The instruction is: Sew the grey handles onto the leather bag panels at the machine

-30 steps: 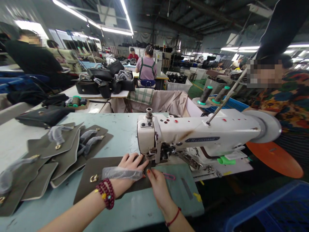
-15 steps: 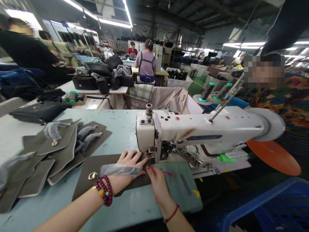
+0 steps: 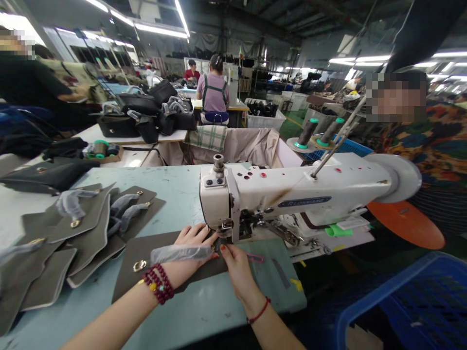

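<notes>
A dark grey-brown bag panel [image 3: 132,249] lies on the pale green sewing table, its far end under the head of a white sewing machine [image 3: 251,189]. My left hand [image 3: 194,236] rests flat on the panel with fingers spread, close to the presser foot. A plastic-wrapped strap [image 3: 175,253] crosses over the back of that hand. Beside a gold clasp [image 3: 139,265] the panel is bare. My right hand [image 3: 236,270] pinches a small dark tab by the needle area between thumb and fingers; the fingertips are partly hidden. A pink loop [image 3: 255,258] lies just right of it.
Several similar panels [image 3: 89,218] with wrapped straps overlap at the left. Dark bags [image 3: 122,125] stand on the table ahead, near thread spools [image 3: 305,133]. A blue crate [image 3: 343,311] sits at lower right. A person in a floral top [image 3: 438,146] is behind the machine.
The view has turned slightly, so the machine and piles appear further left. Both hands stay at the machine head, with the panel slightly nearer it.
</notes>
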`<state>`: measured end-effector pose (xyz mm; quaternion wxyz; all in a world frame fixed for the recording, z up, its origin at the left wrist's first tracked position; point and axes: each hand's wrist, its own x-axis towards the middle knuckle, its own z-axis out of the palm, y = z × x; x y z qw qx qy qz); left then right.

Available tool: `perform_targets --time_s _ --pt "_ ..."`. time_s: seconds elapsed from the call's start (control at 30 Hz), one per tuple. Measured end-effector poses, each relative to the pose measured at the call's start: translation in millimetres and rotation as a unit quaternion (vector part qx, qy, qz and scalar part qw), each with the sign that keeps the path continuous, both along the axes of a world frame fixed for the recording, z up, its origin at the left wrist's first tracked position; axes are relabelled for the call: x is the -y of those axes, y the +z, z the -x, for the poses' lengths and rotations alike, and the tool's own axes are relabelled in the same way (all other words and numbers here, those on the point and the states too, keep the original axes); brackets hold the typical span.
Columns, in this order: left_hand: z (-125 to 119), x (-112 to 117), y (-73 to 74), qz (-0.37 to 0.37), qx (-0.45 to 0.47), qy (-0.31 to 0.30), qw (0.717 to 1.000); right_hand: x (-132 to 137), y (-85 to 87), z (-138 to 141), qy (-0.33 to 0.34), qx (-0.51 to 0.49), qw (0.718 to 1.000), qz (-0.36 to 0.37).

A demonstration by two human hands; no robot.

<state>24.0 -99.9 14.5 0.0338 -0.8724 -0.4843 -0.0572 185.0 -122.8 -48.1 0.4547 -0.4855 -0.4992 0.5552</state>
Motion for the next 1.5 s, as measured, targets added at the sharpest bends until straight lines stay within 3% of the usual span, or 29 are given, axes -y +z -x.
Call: perform_targets --time_s 0.13,0.3,0.83,1.03,1.2,1.3,1.5 --pt "7 5 -0.5 -0.005 0.046 -0.009 0.999 1 0.7 0 -0.016 0.011 1.0 0.001" --pt "16 4 -8.3 0.014 0.062 -0.011 0.998 8 -7.6 -1 -0.001 -0.054 0.995 0.089" --pt "10 0 -0.3 0.029 0.068 0.011 0.997 6 -7.5 1 -0.029 -0.042 0.997 0.049" --pt "16 -7 -6.7 0.043 0.088 -0.023 0.995 2 -10.2 -1 -0.016 -0.034 0.998 0.055" --pt "18 -9 -13.3 0.035 0.091 -0.009 0.995 4 -21.4 -12 -0.044 -0.119 0.983 0.132" --pt "17 -9 -11.8 0.036 0.092 -0.003 0.995 5 -22.3 -20 -0.021 -0.172 0.967 0.186" --pt "21 -11 -13.7 0.045 0.104 -0.005 0.994 11 -16.9 -27 0.01 -0.168 0.974 0.15"
